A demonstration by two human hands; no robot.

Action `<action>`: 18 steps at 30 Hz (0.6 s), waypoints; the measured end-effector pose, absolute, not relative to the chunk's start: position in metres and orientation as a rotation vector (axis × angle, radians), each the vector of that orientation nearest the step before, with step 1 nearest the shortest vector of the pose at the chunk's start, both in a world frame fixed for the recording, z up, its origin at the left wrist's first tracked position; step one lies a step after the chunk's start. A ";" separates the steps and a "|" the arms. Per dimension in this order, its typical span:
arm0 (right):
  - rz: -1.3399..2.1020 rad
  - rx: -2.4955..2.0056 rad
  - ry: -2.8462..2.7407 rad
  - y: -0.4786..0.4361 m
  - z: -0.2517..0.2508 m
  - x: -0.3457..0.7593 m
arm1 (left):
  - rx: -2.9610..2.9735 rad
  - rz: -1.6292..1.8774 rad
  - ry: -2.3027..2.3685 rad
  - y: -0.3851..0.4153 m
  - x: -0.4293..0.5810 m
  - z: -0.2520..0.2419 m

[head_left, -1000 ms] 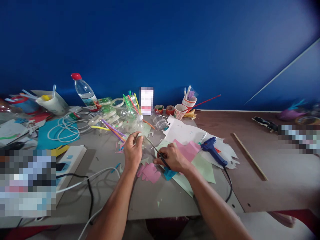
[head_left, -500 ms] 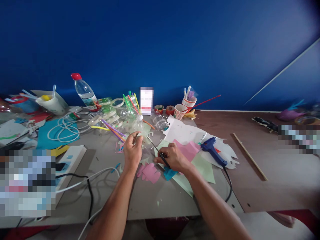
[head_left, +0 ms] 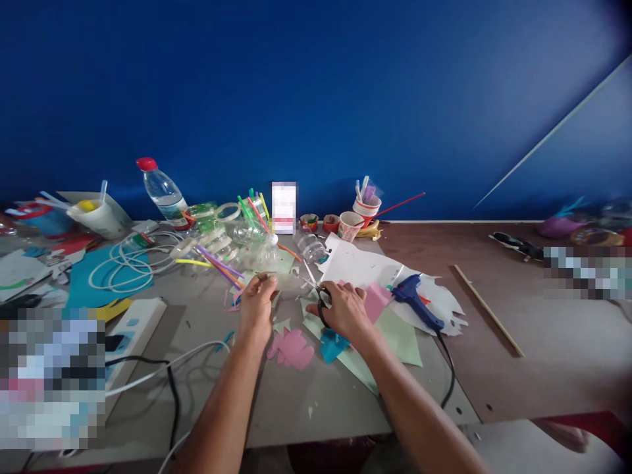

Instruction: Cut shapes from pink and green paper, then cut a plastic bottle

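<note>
Two blades of the scissors (head_left: 322, 305) stand parted, and the right hand (head_left: 344, 307) has its fingers wrapped about the black handles! Across from it, the left hand (head_left: 257, 306) pinches a pale paper piece (head_left: 290, 282) between thumb and fingers, its free end reaching right toward those blades, above the middle of the grey table (head_left: 291, 408); whether steel meets paper, I cannot tell. Just nearer the person, pink cut-outs (head_left: 295, 351) lie bunched, a blue scrap (head_left: 332, 345) close on their right. Over to the right, a blue glue gun (head_left: 415, 297) rests on white paper (head_left: 350, 260), beside a pale green sheet (head_left: 403, 339).
</note>
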State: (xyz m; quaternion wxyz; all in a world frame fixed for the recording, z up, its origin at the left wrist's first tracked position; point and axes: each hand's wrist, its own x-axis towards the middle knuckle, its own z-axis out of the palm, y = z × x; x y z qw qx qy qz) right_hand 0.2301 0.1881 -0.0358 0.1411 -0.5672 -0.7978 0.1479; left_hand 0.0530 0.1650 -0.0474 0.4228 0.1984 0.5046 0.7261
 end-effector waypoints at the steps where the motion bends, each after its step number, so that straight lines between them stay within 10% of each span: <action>1: 0.393 -1.667 -2.300 0.188 -0.035 0.231 | 0.494 1.819 1.302 0.165 0.053 -0.047; 18: 0.315 -1.749 -2.340 0.196 -0.034 0.244 | 0.343 1.749 1.198 0.161 0.062 -0.031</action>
